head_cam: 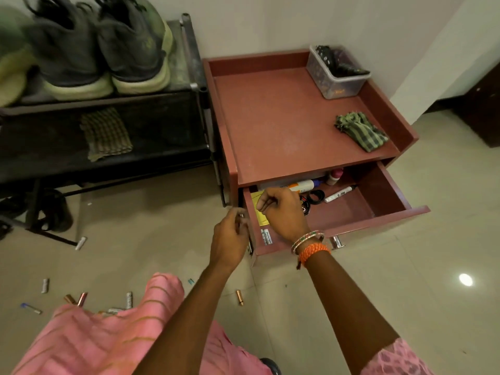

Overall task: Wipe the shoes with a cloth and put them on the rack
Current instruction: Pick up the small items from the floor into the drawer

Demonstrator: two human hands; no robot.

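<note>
A pair of grey shoes with pale soles (102, 50) stands on the top shelf of the black shoe rack (151, 104) at the upper left. One folded checked cloth (105, 133) lies on the rack's lower shelf. A second, crumpled checked cloth (361, 131) lies on top of the red cabinet (270, 117). My left hand (230, 239) is at the left corner of the cabinet's open drawer (378, 220), fingers curled round a small grey object. My right hand (281, 212) hovers over the drawer's left part with its fingers curled; nothing shows in it.
The drawer holds a yellow paper, markers, tubes, black bands and batteries. Several loose batteries (239, 296) lie on the tiled floor at the lower left. A clear plastic box (338, 74) sits at the cabinet's back right. Dark sandals (51, 212) lie under the rack.
</note>
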